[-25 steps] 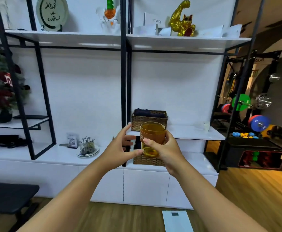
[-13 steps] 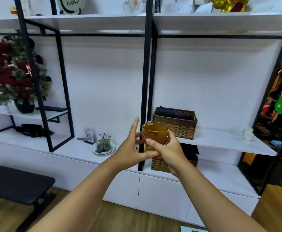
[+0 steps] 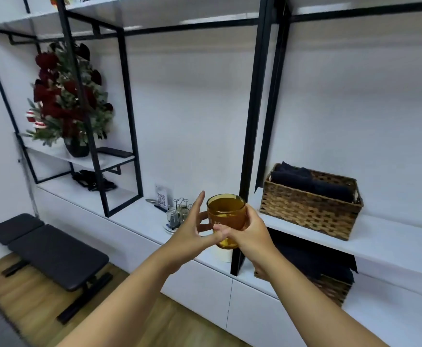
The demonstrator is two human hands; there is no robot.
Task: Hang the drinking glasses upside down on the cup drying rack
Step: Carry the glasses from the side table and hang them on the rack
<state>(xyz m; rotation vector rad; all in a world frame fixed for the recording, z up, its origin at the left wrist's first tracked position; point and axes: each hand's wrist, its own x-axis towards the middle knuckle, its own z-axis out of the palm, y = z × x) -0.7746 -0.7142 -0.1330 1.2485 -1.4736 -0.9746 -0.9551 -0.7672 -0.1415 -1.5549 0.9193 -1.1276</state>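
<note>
An amber drinking glass (image 3: 226,214) is held upright, mouth up, in front of me. My right hand (image 3: 248,234) wraps its right side and lower part. My left hand (image 3: 192,229) touches its left side with spread fingers, thumb reaching under toward the right hand. Behind the left hand, a small wire cup drying rack (image 3: 178,211) stands on a saucer on the low white counter (image 3: 134,216), with clear glasses hanging on it. My left hand partly hides the rack.
A black metal post (image 3: 252,121) rises just behind the glass. A wicker basket (image 3: 310,209) of dark towels sits on the right shelf, another below it. A QR sign (image 3: 161,196) stands beside the rack. A black bench (image 3: 52,254) is at lower left, flowers (image 3: 67,101) up left.
The view has swung left and moved closer to the shelving. Both hands keep the glass upright in front of me; the rack now appears right behind my left hand.
</note>
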